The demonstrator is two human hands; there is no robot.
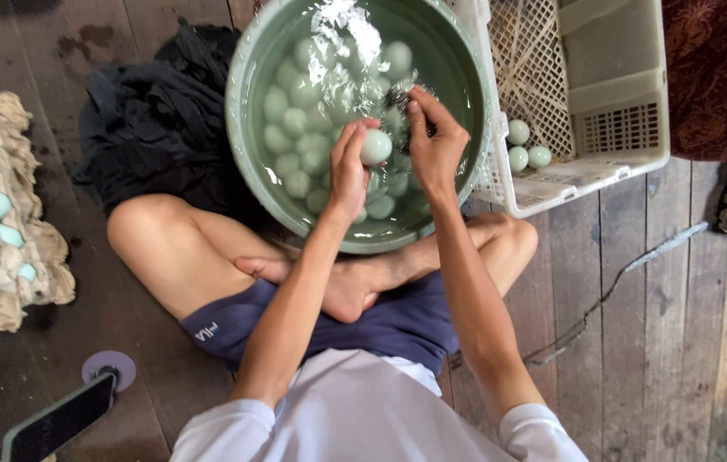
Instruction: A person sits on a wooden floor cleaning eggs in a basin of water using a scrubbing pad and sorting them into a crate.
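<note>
Two bare hands work over a green basin (pixel 244 103) that stands on the wooden floor (pixel 663 342) between the person's crossed legs. The basin holds water and many pale green eggs (pixel 295 128) lying under the surface.

Left hand (pixel 348 171): raised above the water, fingers closed around one pale egg (pixel 375 146), which sits at the fingertips, clear of the water and over the middle of the basin.

Right hand (pixel 436 141): just beside the held egg, fingers pinched shut on a small dark scrubber (pixel 398 98), most of which is hidden by the fingers. Whether the scrubber touches the egg cannot be told.

Surroundings:
- A white plastic crate (pixel 620 128) stands touching the basin's right side; three pale eggs (pixel 524 145) lie in its near corner.
- A dark cloth (pixel 158 128) lies on the floor left of the basin.
- Cardboard egg trays (pixel 4 257) with pale eggs sit at the left edge.
- A phone (pixel 56 423) lies at lower left.
</note>
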